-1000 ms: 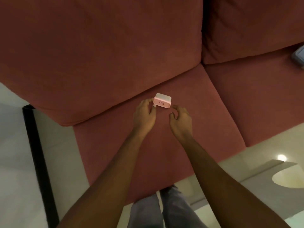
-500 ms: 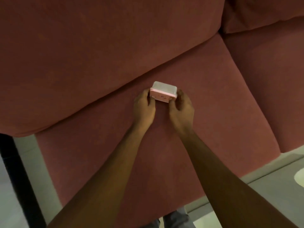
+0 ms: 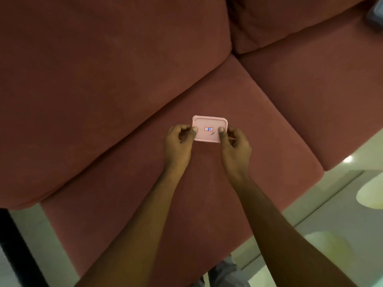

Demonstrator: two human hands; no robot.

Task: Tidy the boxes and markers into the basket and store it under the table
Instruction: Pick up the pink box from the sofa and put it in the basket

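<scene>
A small pink box [image 3: 207, 123] with a red-framed label on its lid is held over the seat cushion of a red sofa [image 3: 259, 112]. My left hand [image 3: 179, 143] grips its left end, thumb on the lid. At the other end my right hand [image 3: 235, 147] grips it the same way. The lid faces the camera. No basket or markers are in view.
The sofa's back cushions fill the top of the view. A grey object [image 3: 376, 15] lies on the sofa at the far right edge. Pale glossy floor [image 3: 310, 224] lies at lower right, and a dark vertical bar [image 3: 16, 251] stands at lower left.
Both hands closed on the pink box and lifted it off the seat, tilting it so the lid faces the camera. The camera view shifted over the sofa.
</scene>
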